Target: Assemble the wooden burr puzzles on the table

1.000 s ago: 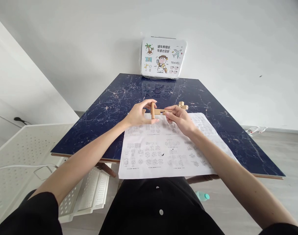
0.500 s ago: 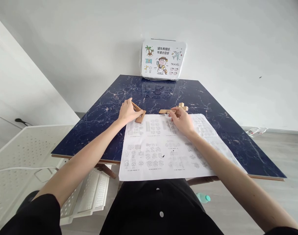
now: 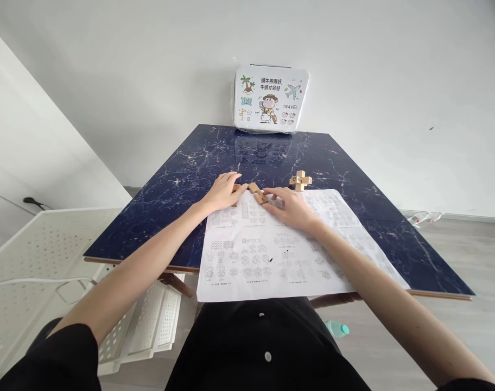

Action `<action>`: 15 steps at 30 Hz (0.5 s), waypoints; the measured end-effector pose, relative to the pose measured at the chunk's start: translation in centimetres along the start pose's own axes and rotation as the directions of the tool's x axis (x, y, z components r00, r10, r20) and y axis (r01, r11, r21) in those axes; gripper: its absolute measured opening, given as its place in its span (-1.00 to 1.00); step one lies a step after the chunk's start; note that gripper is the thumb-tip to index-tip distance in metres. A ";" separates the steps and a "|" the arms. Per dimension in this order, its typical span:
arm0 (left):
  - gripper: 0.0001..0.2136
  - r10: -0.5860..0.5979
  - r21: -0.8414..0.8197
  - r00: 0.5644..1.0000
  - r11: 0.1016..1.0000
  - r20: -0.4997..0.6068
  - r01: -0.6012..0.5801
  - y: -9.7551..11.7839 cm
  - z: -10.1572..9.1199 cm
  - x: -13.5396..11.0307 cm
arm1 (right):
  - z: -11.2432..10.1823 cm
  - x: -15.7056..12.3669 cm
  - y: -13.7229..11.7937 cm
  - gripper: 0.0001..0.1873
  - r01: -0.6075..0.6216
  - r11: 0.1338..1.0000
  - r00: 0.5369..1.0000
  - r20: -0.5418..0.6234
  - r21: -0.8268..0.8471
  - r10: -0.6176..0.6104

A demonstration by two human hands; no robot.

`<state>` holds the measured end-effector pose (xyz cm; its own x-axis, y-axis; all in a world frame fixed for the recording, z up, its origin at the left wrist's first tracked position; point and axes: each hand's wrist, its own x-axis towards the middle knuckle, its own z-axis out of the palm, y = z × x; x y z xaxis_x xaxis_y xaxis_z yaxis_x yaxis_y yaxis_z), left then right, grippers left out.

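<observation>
My left hand (image 3: pixel 222 192) rests at the top left corner of a printed instruction sheet (image 3: pixel 247 288), its fingers curled over brown wooden pieces (image 3: pixel 235 188) that they mostly hide. Just to the right, a lighter notched wooden puzzle piece (image 3: pixel 255 191) lies slanted at the sheet's top edge. The thumb and fingers of my right hand (image 3: pixel 290 208) pinch its lower right end. Beyond my right hand, a cross-shaped wooden puzzle (image 3: pixel 300 180) of interlocked bars stands on the table.
A dark blue marbled table (image 3: pixel 166 206) carries everything. At its far edge, against the wall, stands a white printed case (image 3: pixel 271 100). White perforated shelving (image 3: pixel 64 239) is on the left. A bottle with a green cap (image 3: pixel 337 328) sits on the floor.
My right hand has moved left, bringing the notched piece away from the wooden cross, which now shows fully. My left hand has shifted right and covers more of the brown pieces.
</observation>
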<state>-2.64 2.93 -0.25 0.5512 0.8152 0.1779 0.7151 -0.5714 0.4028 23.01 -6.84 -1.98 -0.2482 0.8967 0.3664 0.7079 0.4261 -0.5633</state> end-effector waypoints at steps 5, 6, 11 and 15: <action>-0.24 0.163 0.012 0.983 0.986 0.088 -0.164 1.1 0.0 -0.4 | 0.2 -0.2 -0.2 -0.53 0.159 0.986 0.984 0.067 0.052 -0.163; -0.25 0.201 0.027 0.973 0.978 0.112 -0.205 1.2 0.0 -0.4 | 0.2 -0.2 -0.2 -0.54 0.166 0.984 0.983 0.070 0.065 -0.171; -0.34 0.268 0.085 0.951 0.956 0.151 -0.283 1.3 0.3 -0.3 | 0.2 -0.1 -0.6 -0.66 0.047 0.993 0.998 -0.040 0.105 -0.043; -0.41 0.214 0.124 0.973 0.967 0.092 -0.224 1.2 0.1 -0.3 | -0.2 -0.1 -1.1 -0.73 0.007 0.998 0.990 -0.144 0.063 0.002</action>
<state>-1.90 2.02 0.06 0.7284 0.6621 0.1763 0.6211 -0.7467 0.2382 22.45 -7.46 -1.25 -0.1489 0.8708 0.4686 0.6632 0.4394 -0.6059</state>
